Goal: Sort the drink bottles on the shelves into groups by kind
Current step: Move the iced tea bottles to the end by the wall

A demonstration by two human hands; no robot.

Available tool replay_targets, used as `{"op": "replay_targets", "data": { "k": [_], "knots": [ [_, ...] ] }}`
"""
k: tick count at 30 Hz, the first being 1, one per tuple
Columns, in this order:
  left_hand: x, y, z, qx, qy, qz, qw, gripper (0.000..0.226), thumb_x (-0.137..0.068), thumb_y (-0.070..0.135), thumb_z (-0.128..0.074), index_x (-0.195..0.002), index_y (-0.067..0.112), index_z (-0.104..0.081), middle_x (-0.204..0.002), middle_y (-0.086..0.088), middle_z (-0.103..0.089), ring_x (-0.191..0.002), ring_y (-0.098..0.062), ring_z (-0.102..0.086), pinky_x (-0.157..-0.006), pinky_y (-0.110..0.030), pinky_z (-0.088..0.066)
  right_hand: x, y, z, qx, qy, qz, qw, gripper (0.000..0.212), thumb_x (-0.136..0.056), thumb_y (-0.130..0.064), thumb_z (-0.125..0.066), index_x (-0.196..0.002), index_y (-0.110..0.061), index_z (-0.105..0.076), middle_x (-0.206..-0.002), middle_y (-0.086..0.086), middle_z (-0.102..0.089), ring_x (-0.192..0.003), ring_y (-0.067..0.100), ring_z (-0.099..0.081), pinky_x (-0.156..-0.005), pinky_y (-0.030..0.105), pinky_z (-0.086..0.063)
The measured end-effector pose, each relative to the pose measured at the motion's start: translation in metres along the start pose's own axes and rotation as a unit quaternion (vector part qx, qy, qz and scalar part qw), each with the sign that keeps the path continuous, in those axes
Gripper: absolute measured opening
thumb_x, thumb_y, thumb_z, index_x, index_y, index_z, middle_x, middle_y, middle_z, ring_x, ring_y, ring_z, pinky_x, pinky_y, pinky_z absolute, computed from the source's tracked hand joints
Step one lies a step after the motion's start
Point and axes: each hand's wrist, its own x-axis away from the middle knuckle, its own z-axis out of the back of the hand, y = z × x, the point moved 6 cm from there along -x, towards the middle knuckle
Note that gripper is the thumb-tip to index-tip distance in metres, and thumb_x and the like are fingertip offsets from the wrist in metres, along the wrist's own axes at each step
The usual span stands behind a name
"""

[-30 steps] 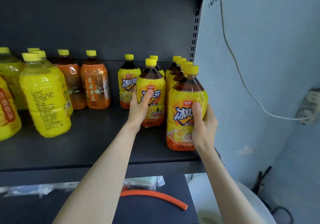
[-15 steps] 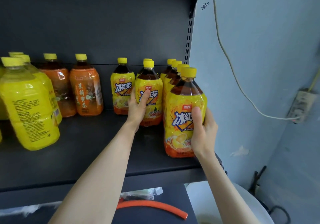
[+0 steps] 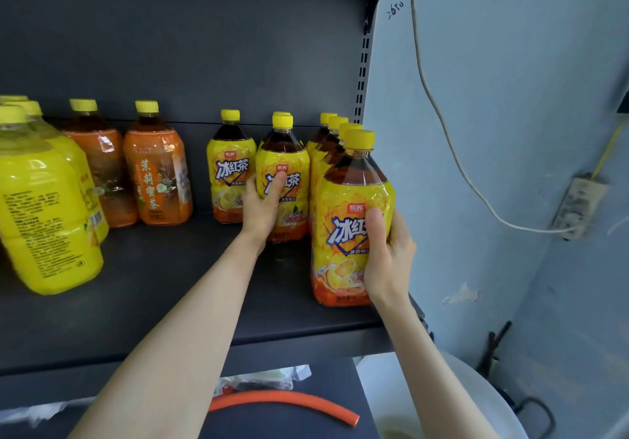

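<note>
2 grips unchanged over the last 1 s. Left hand (image 3: 262, 205) is curled round the mid iced-tea bottle (image 3: 289, 153), thumb on label. Right hand (image 3: 386, 261) is wrapped round the front iced-tea bottle (image 3: 350, 200), upright on the shelf (image 3: 153, 302). Same-kind row sits just behind the right fingers. Likely still squaring up the iced-tea group.

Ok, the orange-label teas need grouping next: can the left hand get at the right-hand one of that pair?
Probably yes. The left hand grips an iced tea bottle, so it must let go first; the shelf in front of the orange-label bottle looks free.
</note>
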Motion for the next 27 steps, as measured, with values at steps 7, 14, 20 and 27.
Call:
{"op": "replay_targets", "data": {
  "k": [7, 14, 20, 27],
  "knots": [
    [0.043, 0.024, 0.023, -0.015, 0.065, 0.037, 0.997, 0.054, -0.09, 0.05, -0.051, -0.132, 0.017, -0.045, -0.124, 0.005, -0.051, -0.113, -0.012, -0.048, -0.089, -0.027, -0.037, 0.004, -0.005, 0.0, -0.024, 0.011, 0.013, 1.0, 0.052, -0.073, -0.067, -0.049, -0.094, -0.019, -0.055, -0.09, 0.003, -0.067, -0.081, 0.011, -0.067, -0.064, 0.023, -0.053],
    [0.103, 0.048, 0.013, 0.065, -0.032, -0.05, 0.996, 0.06, -0.088, 0.064, -0.036, -0.126, 0.022, -0.053, -0.122, 0.003, -0.062, -0.117, -0.009, -0.055, -0.102, -0.035, -0.04, 0.025, -0.014, -0.032, -0.016, -0.002, 0.024, 1.0, 0.037, -0.08, -0.064, -0.037, -0.095, -0.03, -0.042, -0.092, -0.006, -0.061, -0.086, 0.008, -0.061, -0.076, 0.029, -0.048],
    [0.105, 0.06, 0.021, 0.074, -0.016, -0.09, 0.993, 0.05, -0.079, 0.054, -0.05, -0.122, 0.029, -0.047, -0.114, 0.004, -0.063, -0.101, -0.008, -0.064, -0.077, -0.021, -0.054, 0.031, -0.016, -0.058, 0.057, -0.068, 0.044, 0.995, 0.046, -0.083, -0.067, -0.04, -0.092, -0.024, -0.051, -0.103, -0.009, -0.051, -0.103, 0.01, -0.05, -0.091, 0.029, -0.042],
    [0.087, 0.062, 0.025, 0.048, -0.038, -0.088, 0.994, 0.041, -0.077, 0.038, -0.062, -0.114, 0.035, -0.044, -0.106, 0.013, -0.063, -0.089, 0.004, -0.064, -0.066, -0.012, -0.051, -0.016, -0.019, -0.028, 0.119, 0.003, 0.09, 0.989, 0.084, -0.073, -0.067, -0.053, -0.137, -0.016, -0.038, -0.143, 0.002, -0.028, -0.135, 0.014, -0.024, -0.116, 0.037, -0.021]
  ]
}}
